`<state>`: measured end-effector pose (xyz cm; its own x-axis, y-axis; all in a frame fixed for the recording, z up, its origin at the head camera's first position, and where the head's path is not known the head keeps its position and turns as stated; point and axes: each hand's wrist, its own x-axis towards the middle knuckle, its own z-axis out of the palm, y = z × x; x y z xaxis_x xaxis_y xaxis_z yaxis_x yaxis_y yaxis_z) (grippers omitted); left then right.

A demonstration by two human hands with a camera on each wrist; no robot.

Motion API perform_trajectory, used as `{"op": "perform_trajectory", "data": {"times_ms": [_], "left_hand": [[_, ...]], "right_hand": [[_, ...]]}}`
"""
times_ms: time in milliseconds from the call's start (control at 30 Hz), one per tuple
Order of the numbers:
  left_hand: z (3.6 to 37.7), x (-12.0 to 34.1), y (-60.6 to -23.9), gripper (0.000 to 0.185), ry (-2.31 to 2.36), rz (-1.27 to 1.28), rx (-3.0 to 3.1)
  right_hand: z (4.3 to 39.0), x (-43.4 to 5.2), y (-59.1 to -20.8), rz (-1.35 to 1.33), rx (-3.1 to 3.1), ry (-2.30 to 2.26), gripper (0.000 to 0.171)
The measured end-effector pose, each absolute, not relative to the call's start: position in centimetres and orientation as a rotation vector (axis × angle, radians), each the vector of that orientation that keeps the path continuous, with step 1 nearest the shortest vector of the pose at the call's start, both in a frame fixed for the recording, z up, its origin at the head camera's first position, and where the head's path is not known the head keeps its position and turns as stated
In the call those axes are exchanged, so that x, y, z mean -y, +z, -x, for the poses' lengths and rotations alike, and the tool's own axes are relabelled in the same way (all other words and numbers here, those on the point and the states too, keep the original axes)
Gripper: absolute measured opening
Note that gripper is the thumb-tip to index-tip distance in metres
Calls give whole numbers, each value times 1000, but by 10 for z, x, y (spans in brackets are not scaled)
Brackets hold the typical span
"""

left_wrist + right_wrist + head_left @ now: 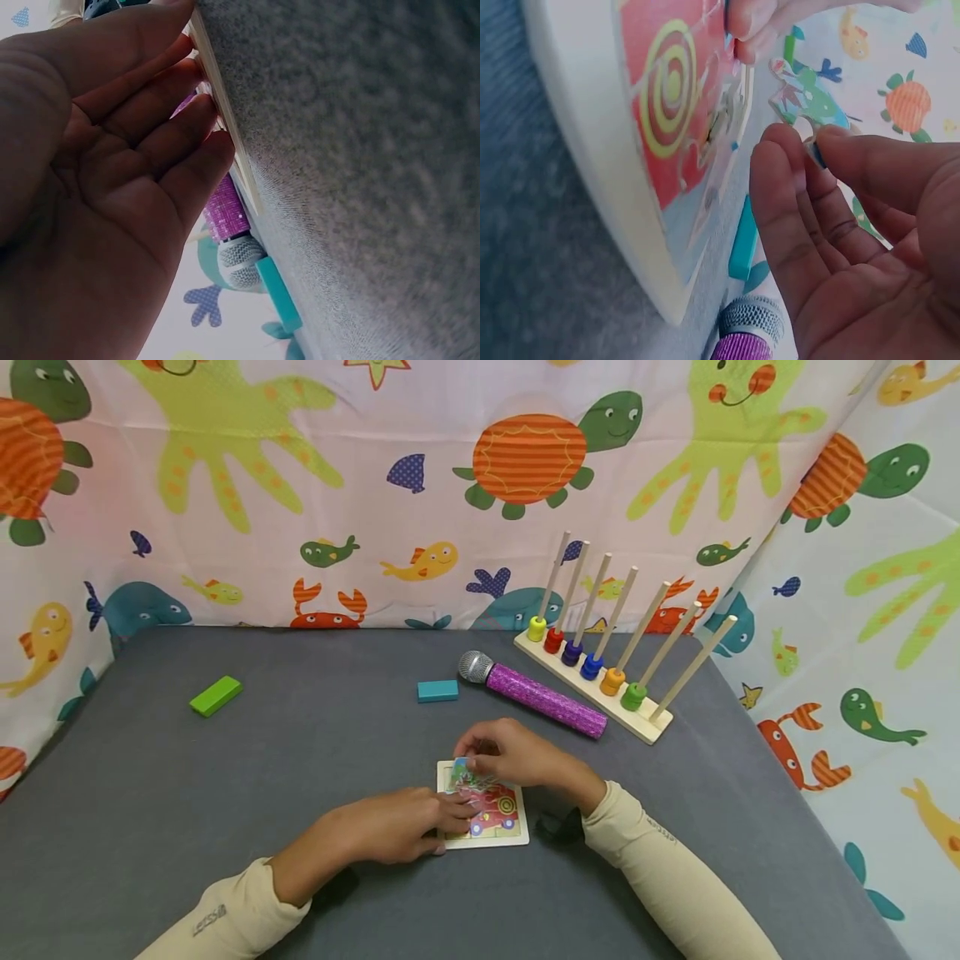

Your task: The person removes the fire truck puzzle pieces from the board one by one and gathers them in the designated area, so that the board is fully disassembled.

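Observation:
A small wooden jigsaw board (517,835) with a colourful picture lies on the grey table (300,760). My left hand (397,827) rests straight fingers (180,135) flat on the board's left side (225,127). Over the board's far edge my right hand (502,752) pinches a loose puzzle piece (806,97) between thumb and fingertips (780,150), just above the board's surface (667,97). In the head view the piece (463,770) shows only partly under the fingers.
A purple glitter toy microphone (543,695) lies behind the board, a teal block (438,691) to its left and a green block (216,695) far left. A wooden peg rack with coloured rings (600,672) stands at the back right. Patterned cloth walls (300,485) surround the table.

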<state>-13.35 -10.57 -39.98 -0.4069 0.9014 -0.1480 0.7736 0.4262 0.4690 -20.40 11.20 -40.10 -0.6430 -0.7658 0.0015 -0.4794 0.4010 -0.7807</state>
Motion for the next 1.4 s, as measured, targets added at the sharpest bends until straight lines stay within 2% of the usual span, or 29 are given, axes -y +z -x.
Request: {"op": "perform_trajectory", "data": {"times_ms": [467,833,1400], "left_hand": [[134,104,-402,42,463,-1372,-2306],[133,104,-400,41,468,-1375,-2310],[133,106,-401,43,469,-1408,-2313]], "right_hand": [[202,-157,-395,1039,-2427,-1150,20],[200,-180,-391,1061,-2641,-965,23],[203,-195,-399,1002,-2612,-866,22]]}}
